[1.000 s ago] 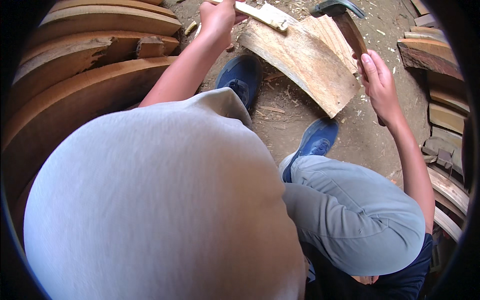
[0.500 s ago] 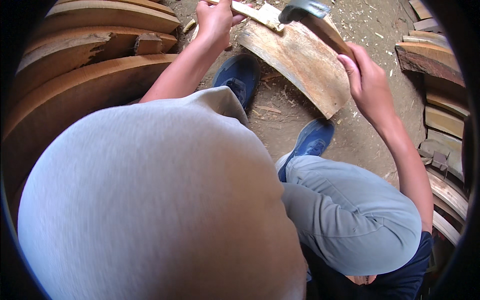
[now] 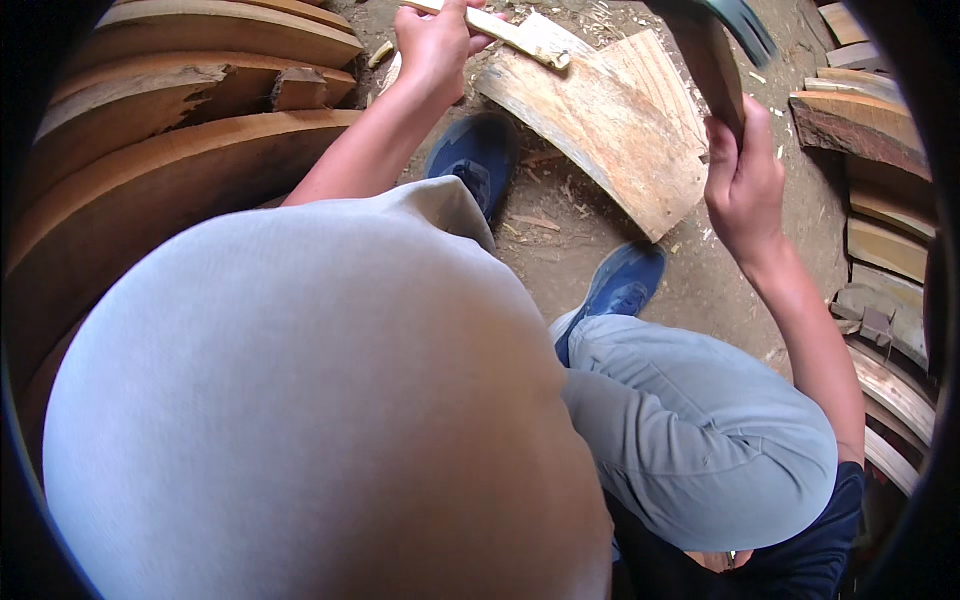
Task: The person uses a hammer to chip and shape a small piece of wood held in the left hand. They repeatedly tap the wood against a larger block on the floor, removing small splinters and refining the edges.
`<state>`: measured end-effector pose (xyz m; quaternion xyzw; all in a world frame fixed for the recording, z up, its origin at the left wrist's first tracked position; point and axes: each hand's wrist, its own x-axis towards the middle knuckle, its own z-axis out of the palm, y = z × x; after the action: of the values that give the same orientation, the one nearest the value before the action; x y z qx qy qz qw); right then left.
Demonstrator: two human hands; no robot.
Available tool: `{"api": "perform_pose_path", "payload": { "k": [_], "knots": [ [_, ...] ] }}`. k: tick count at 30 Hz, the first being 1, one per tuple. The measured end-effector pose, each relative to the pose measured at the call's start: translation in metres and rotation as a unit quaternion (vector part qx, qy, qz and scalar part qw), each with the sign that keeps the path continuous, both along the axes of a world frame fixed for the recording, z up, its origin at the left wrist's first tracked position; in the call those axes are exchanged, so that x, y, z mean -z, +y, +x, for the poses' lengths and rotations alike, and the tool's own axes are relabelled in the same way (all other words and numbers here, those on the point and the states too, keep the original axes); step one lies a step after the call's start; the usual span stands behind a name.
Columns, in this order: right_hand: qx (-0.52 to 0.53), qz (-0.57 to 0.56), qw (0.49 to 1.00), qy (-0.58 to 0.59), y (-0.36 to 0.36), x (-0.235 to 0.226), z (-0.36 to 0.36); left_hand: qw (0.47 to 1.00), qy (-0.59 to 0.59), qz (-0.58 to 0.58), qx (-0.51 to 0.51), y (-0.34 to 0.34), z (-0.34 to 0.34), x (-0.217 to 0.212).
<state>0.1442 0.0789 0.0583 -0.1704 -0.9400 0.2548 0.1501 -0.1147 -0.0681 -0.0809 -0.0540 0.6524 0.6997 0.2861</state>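
My right hand (image 3: 748,180) is closed round the wooden handle of an adze (image 3: 712,75), raised at the upper right. Its dark, curved metal head is partly cut off by the top edge. At the upper middle, my left hand (image 3: 436,45) grips a narrow, pale strip of wood (image 3: 515,38). The strip's free end rests over the far left part of a broad wooden board (image 3: 610,130), or just above it; I cannot tell which. That board lies at a slant on the ground, beyond my feet.
Thick curved planks (image 3: 190,150) are stacked along the left. More cut timber (image 3: 870,130) is piled along the right side. Wood chips litter the dirt ground (image 3: 720,290). My blue shoes (image 3: 625,280) stand close to the board's near edge.
The adze has swung up and to the right, away from the strip, with my right hand tilting back. My left hand and the strip have hardly moved.
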Motion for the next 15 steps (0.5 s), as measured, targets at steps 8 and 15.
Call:
{"api": "perform_pose_path", "payload": {
  "k": [8,15],
  "knots": [
    [-0.038,0.015,0.994,-0.102,-0.002,-0.006,-0.007,1.000,-0.005,-0.001,-0.003,0.001,0.000,-0.004],
    [-0.034,0.015,0.987,-0.154,0.000,-0.004,-0.012,1.000,-0.009,-0.003,-0.008,0.001,0.001,0.004]
  ]
}}
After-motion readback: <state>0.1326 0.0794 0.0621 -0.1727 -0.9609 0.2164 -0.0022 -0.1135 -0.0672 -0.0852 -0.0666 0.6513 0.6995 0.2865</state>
